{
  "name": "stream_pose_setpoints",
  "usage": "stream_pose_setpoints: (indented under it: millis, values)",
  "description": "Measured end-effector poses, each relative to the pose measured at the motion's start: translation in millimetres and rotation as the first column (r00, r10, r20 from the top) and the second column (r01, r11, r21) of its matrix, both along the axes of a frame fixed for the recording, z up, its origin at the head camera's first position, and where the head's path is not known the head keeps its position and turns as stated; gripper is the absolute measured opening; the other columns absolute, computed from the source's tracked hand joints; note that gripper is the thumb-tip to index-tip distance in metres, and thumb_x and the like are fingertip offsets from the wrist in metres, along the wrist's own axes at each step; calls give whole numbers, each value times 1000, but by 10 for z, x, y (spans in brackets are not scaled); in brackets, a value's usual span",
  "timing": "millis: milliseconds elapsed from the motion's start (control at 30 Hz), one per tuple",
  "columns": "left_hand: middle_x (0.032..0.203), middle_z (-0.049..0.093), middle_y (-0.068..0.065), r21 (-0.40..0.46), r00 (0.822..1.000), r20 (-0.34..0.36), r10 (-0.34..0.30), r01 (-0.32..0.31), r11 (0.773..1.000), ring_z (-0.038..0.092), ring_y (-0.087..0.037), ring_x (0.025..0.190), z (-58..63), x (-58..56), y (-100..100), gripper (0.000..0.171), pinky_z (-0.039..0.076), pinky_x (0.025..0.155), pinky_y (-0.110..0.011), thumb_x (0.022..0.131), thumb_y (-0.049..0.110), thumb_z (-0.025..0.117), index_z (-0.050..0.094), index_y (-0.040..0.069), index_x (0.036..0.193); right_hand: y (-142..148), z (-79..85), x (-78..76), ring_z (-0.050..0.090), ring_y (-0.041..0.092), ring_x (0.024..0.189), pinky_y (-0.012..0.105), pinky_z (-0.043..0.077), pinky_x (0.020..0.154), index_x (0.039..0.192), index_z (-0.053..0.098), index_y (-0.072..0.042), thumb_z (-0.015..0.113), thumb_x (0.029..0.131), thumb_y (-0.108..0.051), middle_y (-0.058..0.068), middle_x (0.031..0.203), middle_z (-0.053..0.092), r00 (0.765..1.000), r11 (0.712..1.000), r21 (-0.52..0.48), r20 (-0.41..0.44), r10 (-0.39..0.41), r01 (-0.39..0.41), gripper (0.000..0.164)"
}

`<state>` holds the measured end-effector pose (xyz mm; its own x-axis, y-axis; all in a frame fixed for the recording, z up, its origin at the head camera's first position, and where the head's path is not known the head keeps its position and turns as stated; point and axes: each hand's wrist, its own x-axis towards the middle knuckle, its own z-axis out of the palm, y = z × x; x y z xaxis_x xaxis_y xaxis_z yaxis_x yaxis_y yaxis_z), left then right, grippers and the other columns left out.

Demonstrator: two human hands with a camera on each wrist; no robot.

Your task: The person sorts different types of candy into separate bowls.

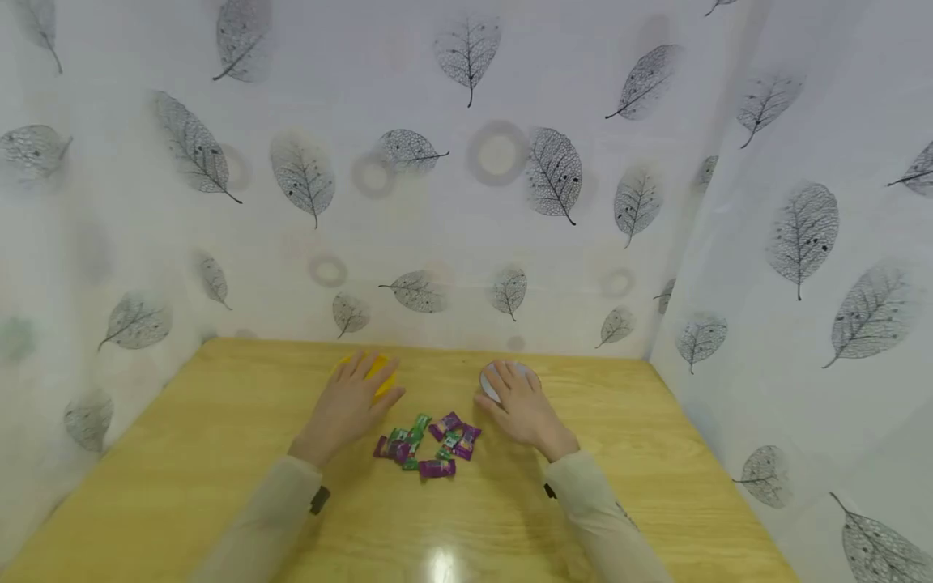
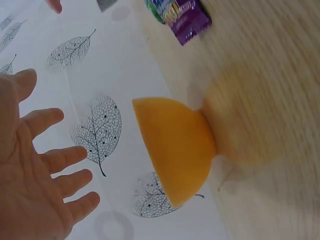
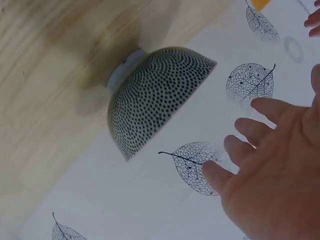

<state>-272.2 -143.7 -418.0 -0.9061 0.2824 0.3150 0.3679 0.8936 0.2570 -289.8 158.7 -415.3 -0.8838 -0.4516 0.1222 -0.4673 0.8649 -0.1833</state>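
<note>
My left hand [image 1: 353, 405] is over the yellow bowl [image 2: 175, 147], fingers spread and apart from its rim in the left wrist view. The bowl stands upright on its foot. Over a white bowl with dark dots [image 3: 157, 92] is my right hand [image 1: 521, 407], its fingers extended; the right wrist view shows a gap between fingertips and rim. Neither hand holds anything. Between the hands lie several wrapped candies, among them a purple candy [image 1: 437, 469] and a green candy [image 1: 420, 423]. From the head, each hand partly covers the bowl below it.
The bowls and candies stand on a wooden table [image 1: 182, 453]. A pale curtain [image 1: 452, 219] printed with grey leaves hangs behind the table and along both sides. Light reflects off the tabletop near the front.
</note>
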Motion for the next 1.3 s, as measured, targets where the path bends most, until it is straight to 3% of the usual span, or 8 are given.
stream_pose_setpoints:
  millis: [300, 533, 667, 767, 967, 1100, 1200, 1300]
  values:
    - [139, 52, -24, 174, 1000, -13, -23, 25, 984, 48, -41, 128, -22, -44, 17, 54, 40, 107, -58, 97, 39, 58, 51, 9, 142, 20, -78, -56, 36, 37, 142, 54, 28, 117, 147, 43, -7, 40, 105, -40, 18, 154, 38, 998, 975, -216, -54, 39, -50, 54]
    - [133, 60, -18, 344, 1000, 17, 6, -12, 939, 56, -37, 121, -22, -47, 48, 49, 46, 103, -53, 94, 33, 64, 57, 5, 134, 41, -62, -105, 59, 33, 121, 50, 46, 103, 134, 58, -6, 61, 97, -27, 13, 137, 59, 998, 895, -443, -60, 24, -48, 42]
    - [121, 67, -17, 433, 998, 39, -40, 19, 901, 64, -33, 106, -64, -55, 57, 46, 55, 88, -45, 91, 31, 69, 61, 4, 128, 64, -51, -99, 67, 30, 105, 43, 57, 86, 131, 61, -9, 68, 93, -22, 11, 134, 60, 1000, 854, -521, 4, -1, 3, 41]
    - [118, 68, -15, 512, 990, 87, -115, 55, 857, 66, -30, 102, -124, -78, 53, 46, 57, 85, -41, 89, 29, 72, 63, 5, 126, 98, -58, -99, 69, 28, 100, 38, 59, 79, 129, 64, -11, 70, 91, -21, 10, 130, 64, 998, 832, -552, 43, -35, 53, 39]
    - [114, 69, -14, 552, 968, 173, -181, 57, 832, 65, -21, 96, -228, -126, 64, 42, 56, 85, -37, 87, 27, 74, 65, 5, 122, 212, -88, -147, 68, 26, 97, 37, 59, 77, 123, 67, -8, 71, 90, -20, 10, 116, 70, 992, 814, -567, 76, -102, 128, 35]
    - [102, 72, -9, 587, 941, 252, -225, 37, 809, 65, -17, 90, -279, -133, 84, 40, 56, 80, -33, 86, 25, 75, 66, 5, 120, 299, -94, -168, 68, 24, 93, 34, 58, 75, 121, 68, -6, 70, 91, -19, 9, 106, 72, 980, 783, -590, 117, -159, 198, 32]
    - [98, 72, -5, 629, 900, 323, -293, 27, 777, 66, -17, 88, -332, -137, 96, 41, 57, 77, -30, 87, 23, 74, 64, 3, 122, 365, -108, -185, 69, 24, 87, 35, 59, 71, 118, 69, -4, 69, 91, -15, 12, 102, 72, 971, 736, -633, 156, -180, 238, 30]
    - [98, 71, -5, 656, 856, 384, -347, 12, 755, 65, -17, 87, -382, -133, 108, 43, 57, 74, -29, 87, 25, 74, 64, 3, 123, 435, -145, -216, 69, 27, 81, 40, 60, 69, 116, 68, 1, 68, 91, -12, 17, 100, 71, 964, 669, -694, 204, -169, 265, 28]
